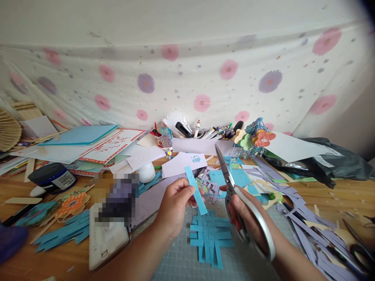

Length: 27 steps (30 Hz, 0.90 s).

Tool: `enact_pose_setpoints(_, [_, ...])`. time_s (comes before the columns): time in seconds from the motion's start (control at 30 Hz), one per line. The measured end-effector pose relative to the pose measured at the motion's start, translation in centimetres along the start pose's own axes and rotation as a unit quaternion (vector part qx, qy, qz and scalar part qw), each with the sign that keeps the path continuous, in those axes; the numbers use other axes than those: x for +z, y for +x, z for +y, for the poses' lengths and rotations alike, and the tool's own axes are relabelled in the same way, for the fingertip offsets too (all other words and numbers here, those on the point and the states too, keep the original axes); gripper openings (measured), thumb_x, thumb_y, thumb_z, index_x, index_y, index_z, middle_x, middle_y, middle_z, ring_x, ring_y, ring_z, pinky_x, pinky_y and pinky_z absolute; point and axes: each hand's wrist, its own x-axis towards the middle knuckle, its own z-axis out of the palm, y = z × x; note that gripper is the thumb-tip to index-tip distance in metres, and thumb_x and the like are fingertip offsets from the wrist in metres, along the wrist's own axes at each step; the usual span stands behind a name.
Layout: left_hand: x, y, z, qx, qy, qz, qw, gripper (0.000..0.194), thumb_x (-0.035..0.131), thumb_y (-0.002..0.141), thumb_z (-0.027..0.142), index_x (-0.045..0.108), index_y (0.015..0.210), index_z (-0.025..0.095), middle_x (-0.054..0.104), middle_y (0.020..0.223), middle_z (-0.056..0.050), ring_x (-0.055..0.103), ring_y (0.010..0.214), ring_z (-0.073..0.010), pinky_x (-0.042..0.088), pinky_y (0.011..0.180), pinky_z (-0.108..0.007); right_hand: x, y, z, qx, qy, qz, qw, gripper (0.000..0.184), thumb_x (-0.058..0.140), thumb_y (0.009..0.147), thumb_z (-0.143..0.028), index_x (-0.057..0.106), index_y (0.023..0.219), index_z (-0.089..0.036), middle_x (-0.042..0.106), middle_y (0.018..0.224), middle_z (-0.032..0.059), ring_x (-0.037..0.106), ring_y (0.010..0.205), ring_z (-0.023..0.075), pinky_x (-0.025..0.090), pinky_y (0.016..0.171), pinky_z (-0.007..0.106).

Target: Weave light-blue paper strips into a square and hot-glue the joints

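My left hand [175, 203] is closed in a pinch on a blue paper strip [195, 190], held up at a slant above the table. My right hand [246, 218] grips a pair of grey-handled scissors [231, 183], blades nearly together and pointing up and away, just right of the strip. Below both hands a woven mat of blue paper strips [209, 238] lies on a grey cutting mat [181, 261].
Purple paper strips [310, 222] pile up at right beside a black bag [331, 164]. Blue strips [64, 232], a dark jar [52, 177], a white device [105, 242] and stacked card [88, 144] lie left. A tray of pens [205, 134] stands at the back.
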Motion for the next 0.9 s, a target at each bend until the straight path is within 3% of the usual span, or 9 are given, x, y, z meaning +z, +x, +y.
enact_pose_setpoints(0.1, [0.0, 0.2, -0.1, -0.04, -0.008, -0.039, 0.998, 0.021, 0.064, 0.069, 0.029, 0.049, 0.06, 0.017, 0.067, 0.065, -0.003, 0.063, 0.057, -0.016, 0.049, 0.055, -0.027, -0.6, 0.2, 0.0, -0.025, 0.021, -0.014, 0.999, 0.057, 0.047, 0.084, -0.063, 0.05, 0.114, -0.014, 0.051, 0.064, -0.0008, 0.045, 0.05, 0.0103, 0.037, 0.046, 0.021])
enact_pose_setpoints(0.27, [0.1, -0.1, -0.8, -0.12, 0.051, -0.169, 0.977, 0.022, 0.063, 0.066, 0.027, 0.045, 0.06, 0.018, 0.066, 0.059, -0.002, 0.059, 0.046, -0.0134, 0.043, 0.044, -0.021, 0.2, 0.4, -0.7, -0.035, 0.091, 0.026, 0.995, 0.054, 0.068, 0.073, -0.049, 0.051, 0.112, -0.015, 0.059, 0.075, 0.0018, 0.049, 0.055, 0.01, 0.039, 0.048, 0.021])
enact_pose_setpoints(0.43, [0.3, -0.4, -1.7, -0.174, 0.096, -0.264, 0.944, 0.018, 0.061, 0.066, 0.024, 0.044, 0.06, 0.018, 0.064, 0.054, -0.001, 0.057, 0.042, -0.0129, 0.042, 0.04, -0.021, 0.6, 0.8, -1.1, -0.007, 0.132, 0.052, 0.99, 0.053, 0.075, 0.06, -0.028, 0.054, 0.107, -0.015, 0.053, 0.07, -0.0036, 0.046, 0.054, 0.008, 0.038, 0.049, 0.02])
enact_pose_setpoints(0.7, [0.5, -0.3, -1.5, -0.157, 0.14, -0.273, 0.939, 0.028, 0.068, 0.07, 0.037, 0.047, 0.07, 0.019, 0.061, 0.054, 0.002, 0.053, 0.04, -0.01, 0.04, 0.04, -0.019, -0.1, 0.9, -0.9, -0.027, 0.095, 0.131, 0.986, 0.049, 0.066, 0.063, -0.022, 0.055, 0.11, -0.018, 0.051, 0.069, -0.0049, 0.046, 0.057, 0.0089, 0.04, 0.053, 0.022])
enact_pose_setpoints(0.9, [0.0, 0.3, -1.3, -0.071, 0.224, -0.179, 0.955, 0.029, 0.067, 0.071, 0.039, 0.049, 0.062, 0.017, 0.048, 0.046, 0.007, 0.04, 0.038, -0.005, 0.029, 0.038, -0.016, -1.0, 1.1, -0.7, -0.031, 0.088, 0.131, 0.987, 0.047, 0.065, 0.065, -0.021, 0.053, 0.11, -0.018, 0.053, 0.07, -0.0041, 0.048, 0.057, 0.01, 0.04, 0.052, 0.023])
